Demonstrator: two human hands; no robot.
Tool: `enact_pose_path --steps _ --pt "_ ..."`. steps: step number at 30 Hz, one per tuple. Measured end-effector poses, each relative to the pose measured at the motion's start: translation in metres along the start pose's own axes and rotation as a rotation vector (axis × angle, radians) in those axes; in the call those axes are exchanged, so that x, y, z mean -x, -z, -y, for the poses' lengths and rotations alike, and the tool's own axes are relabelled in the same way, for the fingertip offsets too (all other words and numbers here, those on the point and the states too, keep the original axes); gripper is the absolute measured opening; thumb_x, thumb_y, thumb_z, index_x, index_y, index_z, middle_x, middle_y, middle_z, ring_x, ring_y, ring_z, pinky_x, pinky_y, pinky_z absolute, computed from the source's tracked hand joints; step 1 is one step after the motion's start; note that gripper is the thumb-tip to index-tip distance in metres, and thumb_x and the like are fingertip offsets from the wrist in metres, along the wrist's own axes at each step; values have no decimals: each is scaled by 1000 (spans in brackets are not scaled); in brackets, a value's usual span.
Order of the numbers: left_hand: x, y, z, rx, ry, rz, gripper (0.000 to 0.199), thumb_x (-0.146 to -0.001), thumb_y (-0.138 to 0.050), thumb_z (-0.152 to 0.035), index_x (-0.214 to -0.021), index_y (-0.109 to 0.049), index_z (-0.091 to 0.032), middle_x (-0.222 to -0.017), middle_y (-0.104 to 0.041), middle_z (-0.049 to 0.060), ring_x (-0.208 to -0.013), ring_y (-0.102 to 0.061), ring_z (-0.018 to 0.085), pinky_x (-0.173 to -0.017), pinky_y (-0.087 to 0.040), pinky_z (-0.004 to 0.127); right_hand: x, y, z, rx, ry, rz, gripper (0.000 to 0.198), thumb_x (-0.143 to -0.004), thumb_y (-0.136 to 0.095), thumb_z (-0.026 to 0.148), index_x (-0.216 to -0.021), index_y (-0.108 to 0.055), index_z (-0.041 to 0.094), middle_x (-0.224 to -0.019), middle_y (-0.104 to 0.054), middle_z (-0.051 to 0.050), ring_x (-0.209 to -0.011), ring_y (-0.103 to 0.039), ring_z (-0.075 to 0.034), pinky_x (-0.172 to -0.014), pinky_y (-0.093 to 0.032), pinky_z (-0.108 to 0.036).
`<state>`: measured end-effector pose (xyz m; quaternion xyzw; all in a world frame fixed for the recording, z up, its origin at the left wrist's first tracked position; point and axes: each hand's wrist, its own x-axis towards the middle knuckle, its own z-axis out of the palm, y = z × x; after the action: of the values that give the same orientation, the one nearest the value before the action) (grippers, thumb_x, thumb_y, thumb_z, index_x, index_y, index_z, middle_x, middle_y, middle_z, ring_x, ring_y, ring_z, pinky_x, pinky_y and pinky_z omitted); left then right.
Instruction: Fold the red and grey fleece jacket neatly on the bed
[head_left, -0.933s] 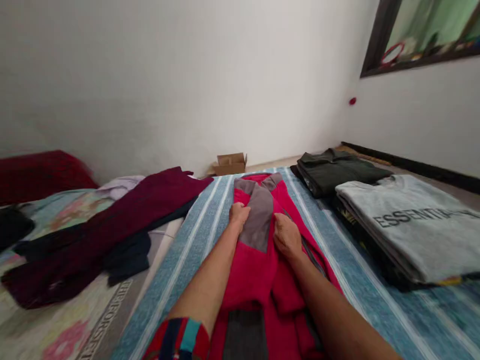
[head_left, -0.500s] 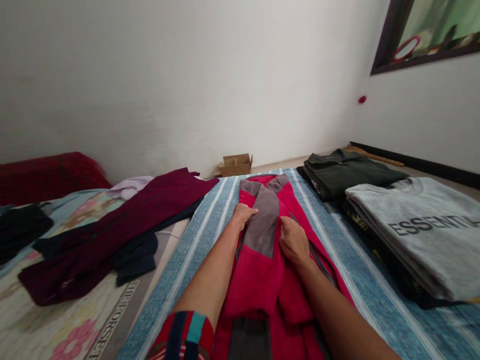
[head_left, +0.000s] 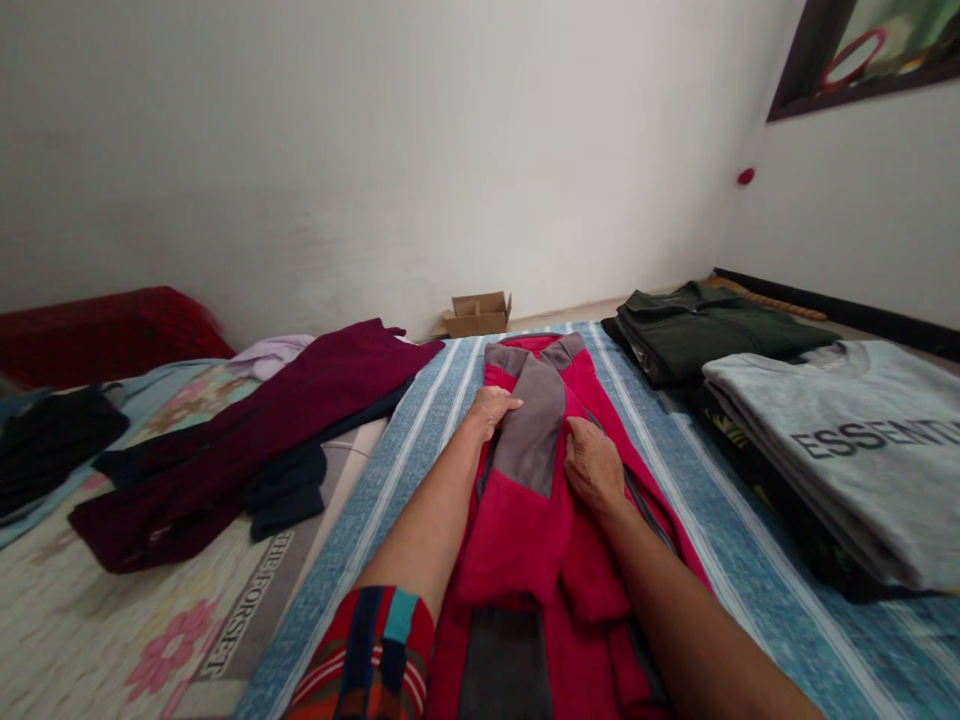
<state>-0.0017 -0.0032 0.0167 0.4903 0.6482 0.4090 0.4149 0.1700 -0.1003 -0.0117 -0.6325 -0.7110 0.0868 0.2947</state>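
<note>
A red and grey jacket (head_left: pixel 513 545) lies lengthwise in front of me, its collar toward the wall and its sleeves folded in over the body. My left hand (head_left: pixel 494 408) grips the left edge of the folded grey sleeve part, thumb on top. On the other side, my right hand (head_left: pixel 594 462) is closed on the red cloth at the sleeve's right edge, its fingertips partly hidden in the fabric. Beneath the jacket is a blue striped sheet (head_left: pixel 405 455).
At right stand folded clothes: a dark green garment (head_left: pixel 720 335) and a grey printed shirt (head_left: pixel 862 430) atop a pile. Maroon trousers (head_left: pixel 247 450) and dark clothes (head_left: pixel 289 490) lie loosely at left. A small cardboard box (head_left: pixel 478 316) sits by the wall (head_left: pixel 420 150).
The view has tilted down and turned a little to the left. Both hands keep nearly the same places on the jacket, which looks almost unchanged.
</note>
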Motion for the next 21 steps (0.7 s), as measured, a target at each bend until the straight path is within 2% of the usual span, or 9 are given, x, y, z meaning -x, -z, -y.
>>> enact_pose_path --steps 3,10,17,21 --pt "-2 -3 4 14 -10 -24 22 -53 -73 -18 -65 -56 -15 -57 -54 -5 -52 -50 10 -50 -36 21 0 2 0 16 6 -3 27 -91 -31 18 -105 -55 20 -107 -61 -5 -98 -54 -18 -78 -36 -28" --pt "-4 -7 11 24 -23 -76 20 -55 -71 -16 -66 -55 -16 -55 -52 -7 -50 -48 8 -50 -34 20 1 5 -2 35 -6 15 28 -91 -30 17 -105 -54 20 -107 -61 -5 -98 -53 -19 -78 -36 -29" --pt "3 -5 12 26 0 -54 21 -56 -74 -23 -59 -54 -15 -50 -49 -6 -46 -45 8 -46 -32 20 1 7 -2 38 -4 40 30 -91 -30 17 -108 -54 19 -108 -60 -6 -100 -52 -19 -80 -36 -28" --pt "5 -6 12 25 -1 -83 21 -55 -74 -22 -59 -55 -15 -50 -49 -6 -48 -45 8 -47 -32 19 2 8 0 43 -25 58 32 -91 -29 17 -109 -55 19 -108 -60 -7 -100 -52 -19 -81 -35 -28"
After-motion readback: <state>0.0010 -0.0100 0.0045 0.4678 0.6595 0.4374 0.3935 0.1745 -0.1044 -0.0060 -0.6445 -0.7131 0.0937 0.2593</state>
